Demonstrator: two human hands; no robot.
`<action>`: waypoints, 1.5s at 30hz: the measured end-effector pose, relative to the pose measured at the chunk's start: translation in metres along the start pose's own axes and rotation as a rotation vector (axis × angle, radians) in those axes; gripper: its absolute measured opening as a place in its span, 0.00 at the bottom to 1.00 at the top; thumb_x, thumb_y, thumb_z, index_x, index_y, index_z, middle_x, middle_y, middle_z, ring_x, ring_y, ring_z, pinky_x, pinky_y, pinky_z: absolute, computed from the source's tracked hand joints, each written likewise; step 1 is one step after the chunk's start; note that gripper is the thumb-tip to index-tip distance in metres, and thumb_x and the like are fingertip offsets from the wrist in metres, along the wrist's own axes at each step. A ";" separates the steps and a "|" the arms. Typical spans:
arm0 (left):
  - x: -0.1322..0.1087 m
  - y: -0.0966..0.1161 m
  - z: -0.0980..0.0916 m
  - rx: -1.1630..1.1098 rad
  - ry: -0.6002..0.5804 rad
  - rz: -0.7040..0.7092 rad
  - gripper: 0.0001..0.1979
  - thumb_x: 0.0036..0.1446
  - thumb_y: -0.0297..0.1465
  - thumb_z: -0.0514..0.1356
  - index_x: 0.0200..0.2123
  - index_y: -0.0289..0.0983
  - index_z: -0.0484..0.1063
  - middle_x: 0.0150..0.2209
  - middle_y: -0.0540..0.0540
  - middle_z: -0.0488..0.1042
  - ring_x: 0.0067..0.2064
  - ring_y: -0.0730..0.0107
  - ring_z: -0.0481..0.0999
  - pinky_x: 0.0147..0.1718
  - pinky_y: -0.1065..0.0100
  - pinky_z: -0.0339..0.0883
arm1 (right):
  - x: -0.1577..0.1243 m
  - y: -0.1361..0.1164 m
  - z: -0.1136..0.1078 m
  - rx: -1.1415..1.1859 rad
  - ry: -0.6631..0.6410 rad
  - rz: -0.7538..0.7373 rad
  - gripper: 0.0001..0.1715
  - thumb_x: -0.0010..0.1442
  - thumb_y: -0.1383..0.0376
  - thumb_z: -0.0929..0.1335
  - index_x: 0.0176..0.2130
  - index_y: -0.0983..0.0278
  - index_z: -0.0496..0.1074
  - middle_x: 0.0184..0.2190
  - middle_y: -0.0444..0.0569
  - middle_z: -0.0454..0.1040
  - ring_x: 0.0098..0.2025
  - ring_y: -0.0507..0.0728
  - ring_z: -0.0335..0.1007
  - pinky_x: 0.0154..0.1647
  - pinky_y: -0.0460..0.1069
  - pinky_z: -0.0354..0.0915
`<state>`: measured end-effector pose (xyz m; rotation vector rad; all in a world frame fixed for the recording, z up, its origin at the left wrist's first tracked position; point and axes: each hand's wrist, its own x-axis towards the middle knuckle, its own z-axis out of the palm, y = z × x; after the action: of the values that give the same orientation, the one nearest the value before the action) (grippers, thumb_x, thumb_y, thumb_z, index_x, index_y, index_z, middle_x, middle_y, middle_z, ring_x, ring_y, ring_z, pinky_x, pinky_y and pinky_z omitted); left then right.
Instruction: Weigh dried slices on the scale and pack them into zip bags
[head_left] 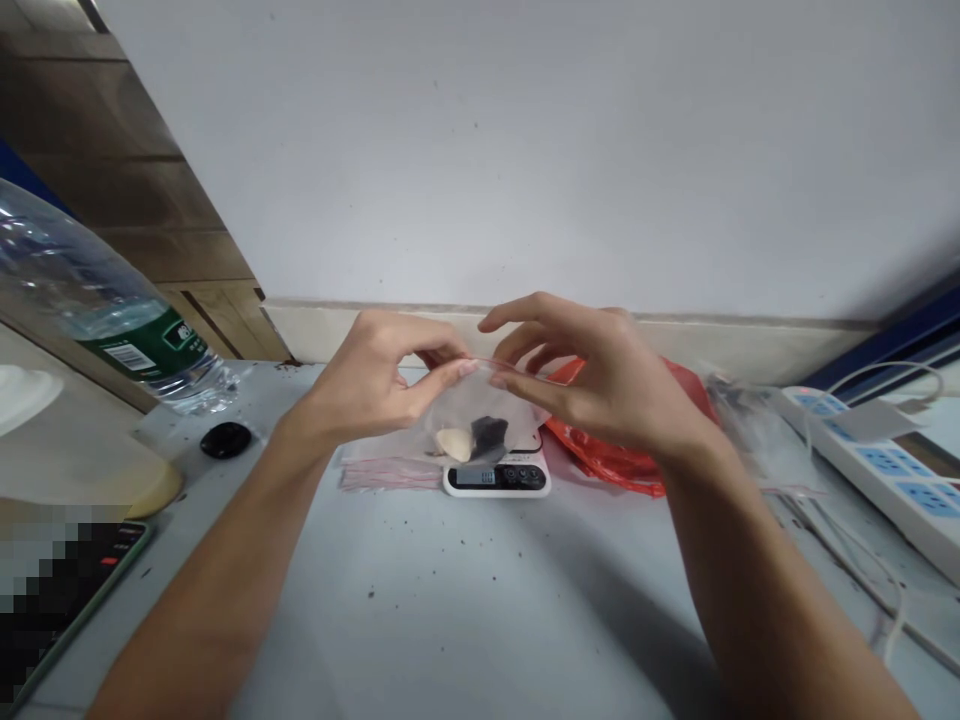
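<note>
A small clear zip bag (452, 412) hangs between my hands, with a cream-coloured piece (454, 444) and a black piece (489, 438) at its bottom. My left hand (390, 375) pinches the bag's top edge between thumb and fingers. On the same edge, the thumb and index finger of my right hand (577, 370) close from the other side, the other fingers curled loosely. Behind and below the bag is a white digital scale (496, 480), its display partly readable. Flat bags with pink edges (390, 474) lie in a stack left of the scale.
A red plastic bag (600, 450) lies right of the scale. Further right are a power strip (885, 460) and cables (862, 560). A water bottle (142, 330), a black round object (226, 439), a pale container (75, 440) and a phone (67, 600) are at left. A wall (540, 150) stands behind.
</note>
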<state>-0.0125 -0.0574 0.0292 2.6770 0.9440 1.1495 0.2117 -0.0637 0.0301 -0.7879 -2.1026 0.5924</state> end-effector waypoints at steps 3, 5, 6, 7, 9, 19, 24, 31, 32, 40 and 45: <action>0.000 0.000 0.003 0.016 0.007 0.011 0.11 0.65 0.30 0.61 0.28 0.40 0.76 0.25 0.52 0.80 0.26 0.72 0.77 0.29 0.71 0.67 | 0.000 0.000 0.003 0.039 0.016 -0.008 0.13 0.62 0.67 0.73 0.48 0.62 0.74 0.31 0.43 0.79 0.34 0.54 0.78 0.36 0.50 0.72; 0.000 0.001 0.004 0.010 -0.002 0.015 0.12 0.65 0.30 0.60 0.28 0.40 0.76 0.25 0.51 0.80 0.26 0.71 0.77 0.29 0.70 0.68 | 0.001 0.001 0.005 0.081 0.021 -0.010 0.14 0.62 0.69 0.72 0.48 0.61 0.73 0.30 0.41 0.77 0.34 0.53 0.77 0.38 0.50 0.71; 0.000 0.002 0.004 0.000 -0.009 0.016 0.11 0.65 0.29 0.60 0.28 0.40 0.77 0.26 0.51 0.81 0.27 0.71 0.78 0.30 0.70 0.69 | 0.001 0.002 0.005 0.102 0.023 -0.009 0.14 0.62 0.69 0.72 0.48 0.61 0.72 0.29 0.40 0.76 0.33 0.53 0.77 0.38 0.51 0.71; 0.000 0.003 0.004 -0.014 -0.014 0.017 0.10 0.64 0.29 0.61 0.29 0.41 0.77 0.26 0.51 0.82 0.27 0.70 0.79 0.30 0.70 0.70 | 0.001 0.003 0.006 0.119 0.022 -0.006 0.15 0.61 0.70 0.71 0.48 0.61 0.70 0.28 0.39 0.75 0.32 0.53 0.75 0.38 0.51 0.71; 0.001 0.004 0.003 -0.046 -0.024 0.005 0.09 0.63 0.29 0.62 0.30 0.42 0.79 0.28 0.51 0.83 0.28 0.69 0.81 0.31 0.69 0.71 | 0.001 0.004 0.006 0.139 0.008 0.002 0.16 0.60 0.71 0.71 0.47 0.60 0.68 0.26 0.38 0.72 0.30 0.52 0.73 0.37 0.51 0.71; 0.000 0.001 -0.002 -0.111 -0.050 -0.076 0.07 0.62 0.30 0.65 0.32 0.40 0.83 0.31 0.49 0.86 0.31 0.69 0.83 0.27 0.73 0.68 | 0.002 0.003 0.001 0.143 -0.063 0.056 0.19 0.60 0.67 0.74 0.50 0.60 0.68 0.28 0.39 0.74 0.32 0.53 0.74 0.37 0.50 0.68; 0.002 0.008 0.002 -0.099 -0.046 -0.033 0.09 0.61 0.26 0.62 0.28 0.38 0.78 0.26 0.52 0.81 0.27 0.73 0.79 0.29 0.72 0.68 | 0.001 0.003 0.006 0.162 -0.040 0.026 0.15 0.61 0.71 0.71 0.48 0.62 0.69 0.24 0.36 0.66 0.27 0.50 0.65 0.32 0.49 0.64; 0.002 0.005 0.003 -0.053 -0.047 -0.088 0.09 0.62 0.31 0.61 0.31 0.40 0.81 0.27 0.50 0.82 0.28 0.70 0.79 0.28 0.71 0.68 | 0.002 0.005 0.003 0.204 -0.042 0.059 0.18 0.60 0.68 0.74 0.48 0.61 0.67 0.27 0.38 0.72 0.32 0.52 0.72 0.34 0.49 0.67; 0.001 0.004 0.003 -0.061 -0.044 -0.095 0.09 0.62 0.31 0.62 0.31 0.40 0.81 0.28 0.50 0.83 0.29 0.70 0.79 0.28 0.70 0.68 | 0.003 0.005 0.003 0.201 -0.029 0.062 0.19 0.60 0.67 0.74 0.48 0.61 0.67 0.28 0.39 0.74 0.33 0.52 0.74 0.35 0.50 0.68; 0.003 0.008 0.003 -0.092 -0.093 -0.116 0.09 0.60 0.29 0.61 0.28 0.39 0.78 0.25 0.50 0.80 0.27 0.69 0.78 0.23 0.71 0.65 | 0.000 0.004 0.007 0.097 -0.024 0.052 0.18 0.61 0.67 0.71 0.49 0.58 0.64 0.26 0.35 0.69 0.28 0.52 0.71 0.31 0.51 0.65; 0.003 0.005 -0.004 -0.067 -0.105 -0.113 0.09 0.62 0.30 0.60 0.28 0.40 0.75 0.26 0.50 0.81 0.28 0.69 0.78 0.26 0.70 0.67 | 0.001 0.009 0.002 0.133 -0.079 0.079 0.23 0.62 0.66 0.71 0.55 0.60 0.63 0.28 0.38 0.72 0.31 0.53 0.73 0.33 0.51 0.67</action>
<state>-0.0107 -0.0602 0.0352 2.5665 1.0062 0.9894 0.2128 -0.0572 0.0238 -0.7855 -2.0861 0.8090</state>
